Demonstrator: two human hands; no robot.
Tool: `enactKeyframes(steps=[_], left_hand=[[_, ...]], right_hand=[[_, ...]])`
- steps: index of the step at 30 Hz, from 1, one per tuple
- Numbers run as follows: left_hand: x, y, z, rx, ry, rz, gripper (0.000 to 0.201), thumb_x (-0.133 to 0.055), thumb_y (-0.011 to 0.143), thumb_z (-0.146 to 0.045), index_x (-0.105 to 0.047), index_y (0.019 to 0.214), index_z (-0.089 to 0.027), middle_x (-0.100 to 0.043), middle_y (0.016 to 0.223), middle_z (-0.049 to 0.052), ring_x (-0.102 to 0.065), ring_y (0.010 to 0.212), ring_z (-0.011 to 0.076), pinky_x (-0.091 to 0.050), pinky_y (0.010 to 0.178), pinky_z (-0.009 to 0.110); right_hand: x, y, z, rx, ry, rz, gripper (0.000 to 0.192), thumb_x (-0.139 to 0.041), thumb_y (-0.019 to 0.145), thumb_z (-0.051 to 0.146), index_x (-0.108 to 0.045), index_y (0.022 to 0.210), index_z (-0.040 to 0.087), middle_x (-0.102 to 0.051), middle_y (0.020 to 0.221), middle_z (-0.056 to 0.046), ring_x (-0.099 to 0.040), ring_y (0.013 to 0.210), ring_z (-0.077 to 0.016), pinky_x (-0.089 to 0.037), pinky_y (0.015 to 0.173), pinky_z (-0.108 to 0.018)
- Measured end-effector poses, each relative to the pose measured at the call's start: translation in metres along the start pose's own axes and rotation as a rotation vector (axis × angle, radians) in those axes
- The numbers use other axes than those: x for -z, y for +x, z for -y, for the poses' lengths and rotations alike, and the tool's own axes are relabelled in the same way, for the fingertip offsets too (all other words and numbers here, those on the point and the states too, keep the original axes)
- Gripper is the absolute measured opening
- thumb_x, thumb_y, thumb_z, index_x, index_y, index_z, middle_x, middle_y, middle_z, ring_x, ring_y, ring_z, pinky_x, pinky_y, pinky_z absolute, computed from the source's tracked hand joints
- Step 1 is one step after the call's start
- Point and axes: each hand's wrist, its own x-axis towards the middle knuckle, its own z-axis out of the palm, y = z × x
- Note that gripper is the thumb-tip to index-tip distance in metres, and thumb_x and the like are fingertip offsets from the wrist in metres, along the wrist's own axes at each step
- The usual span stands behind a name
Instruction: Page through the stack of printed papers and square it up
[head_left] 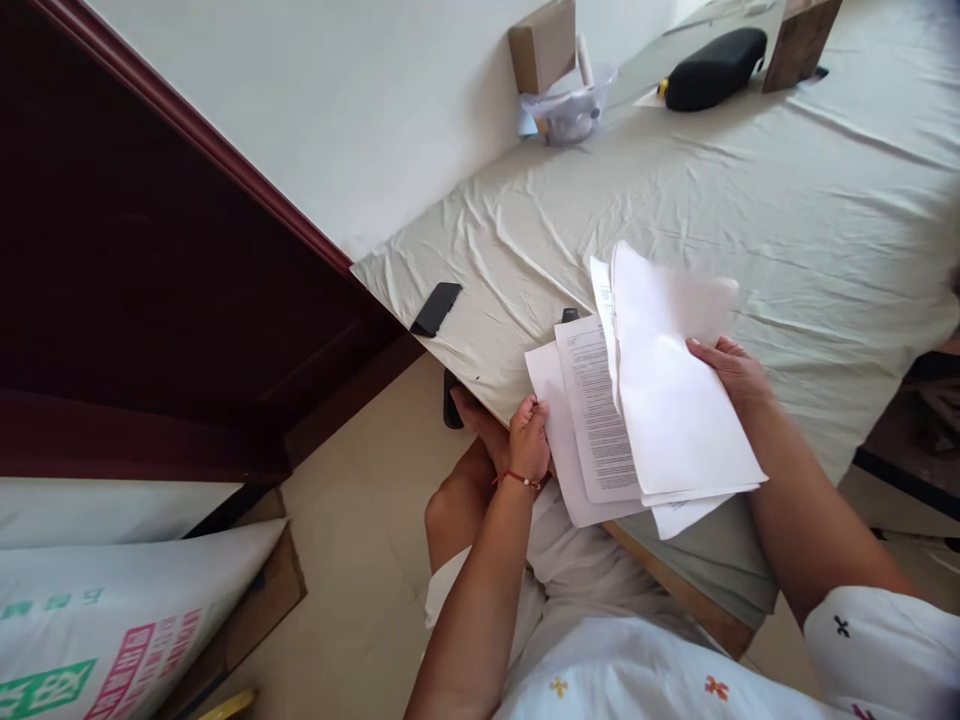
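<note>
Several loose sheets of paper (679, 390) are fanned out between my two hands, above the near edge of the cloth-covered table. My left hand (530, 438) pinches the left edge of the lowest sheets; one of these, a printed page (596, 415), shows dense lines of text. On the right, my right hand (731, 372) grips the upper right side of a stack whose top sheet looks blank. Its thumb lies on top and the other fingers are mostly hidden beneath. A small black object (571, 315) pokes out behind the sheets, partly covered.
A black phone (436, 309) lies at the table's left corner. Along the wall are a clear plastic basket (566, 115), a brown box (541, 50) and a black case (716, 70). The pale tablecloth (840, 220) is wrinkled. A printed white sack (112, 620) stands on the floor at left.
</note>
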Motion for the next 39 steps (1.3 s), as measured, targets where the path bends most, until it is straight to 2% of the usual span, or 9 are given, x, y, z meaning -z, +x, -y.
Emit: enactKeyframes(steps=[9, 15, 26, 30, 33, 39], left_hand=[[0.003, 0.004, 0.006, -0.058, 0.086, 0.072, 0.032, -0.084, 0.078, -0.043, -0.070, 0.096, -0.020, -0.074, 0.092, -0.001, -0.065, 0.085, 0.0149, -0.052, 0.085, 0.027], [0.006, 0.006, 0.010, -0.109, 0.142, 0.055, 0.033, -0.084, 0.080, -0.047, -0.070, 0.095, -0.021, -0.073, 0.090, -0.001, -0.065, 0.089, 0.0166, -0.052, 0.090, 0.028], [0.001, 0.002, 0.008, -0.153, 0.159, 0.092, 0.025, -0.077, 0.086, -0.043, -0.072, 0.098, -0.022, -0.078, 0.096, 0.001, -0.068, 0.092, 0.0189, -0.051, 0.095, 0.032], [0.001, 0.002, 0.008, -0.190, 0.232, 0.087, 0.023, -0.077, 0.086, -0.040, -0.072, 0.099, -0.022, -0.078, 0.100, 0.002, -0.067, 0.095, 0.0195, -0.052, 0.094, 0.032], [0.000, -0.001, 0.005, -0.186, 0.241, 0.078, 0.027, -0.078, 0.086, -0.045, -0.072, 0.099, -0.022, -0.078, 0.101, 0.002, -0.068, 0.097, 0.0195, -0.052, 0.095, 0.032], [-0.003, -0.005, -0.001, -0.043, 0.092, 0.098, 0.040, -0.084, 0.080, -0.052, -0.067, 0.102, -0.022, -0.079, 0.101, 0.004, -0.072, 0.108, 0.0237, -0.055, 0.099, 0.038]], right_hand=[[-0.008, -0.002, -0.007, 0.037, -0.058, 0.050, 0.043, -0.098, 0.056, 0.033, -0.081, 0.096, 0.025, -0.082, 0.090, -0.002, -0.069, 0.060, -0.0166, -0.059, 0.053, -0.027], [-0.012, -0.003, -0.011, 0.071, -0.063, 0.068, 0.043, -0.097, 0.060, 0.033, -0.079, 0.098, 0.024, -0.082, 0.088, -0.001, -0.070, 0.062, -0.0163, -0.059, 0.056, -0.027], [-0.023, -0.015, -0.009, 0.010, -0.140, 0.125, 0.043, -0.095, 0.066, 0.038, -0.076, 0.101, 0.022, -0.080, 0.085, -0.003, -0.069, 0.061, -0.0175, -0.056, 0.055, -0.028], [-0.027, -0.017, -0.011, 0.010, -0.157, 0.135, 0.044, -0.095, 0.066, 0.040, -0.075, 0.101, 0.022, -0.079, 0.083, -0.002, -0.068, 0.061, -0.0170, -0.057, 0.056, -0.028], [-0.027, -0.016, -0.010, 0.017, -0.152, 0.111, 0.045, -0.096, 0.064, 0.040, -0.075, 0.100, 0.023, -0.079, 0.084, -0.002, -0.069, 0.062, -0.0174, -0.057, 0.055, -0.028], [-0.008, -0.008, 0.003, 0.095, -0.058, -0.031, 0.044, -0.096, 0.063, 0.039, -0.076, 0.101, 0.029, -0.080, 0.092, 0.000, -0.073, 0.070, -0.0202, -0.062, 0.059, -0.031]])
